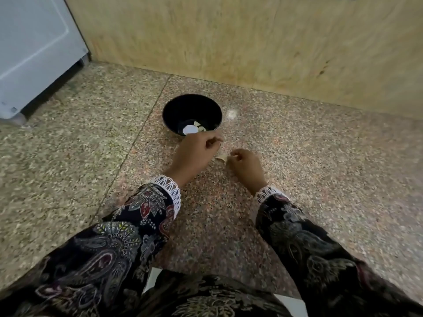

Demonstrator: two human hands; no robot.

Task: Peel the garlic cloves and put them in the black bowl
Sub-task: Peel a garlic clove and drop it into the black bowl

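I count few peeled cloves (198, 127) in bowl (170, 106) — task partway. Left hand (194, 152) curled (contents unclear), right hand (246, 165) curled by peel (221, 159), grip unclear.

The left hand (196, 152) covers the bowl's (169, 110) near rim at 6 o'clock. Whether its curled fingers pinch anything is too small to tell. The right hand (246, 167) hides part of a pale scrap (221, 159) at its 9 o'clock. The pale bits (194, 128) inside the bowl blur together. Both sleeves (320, 259) run off the bottom edge.
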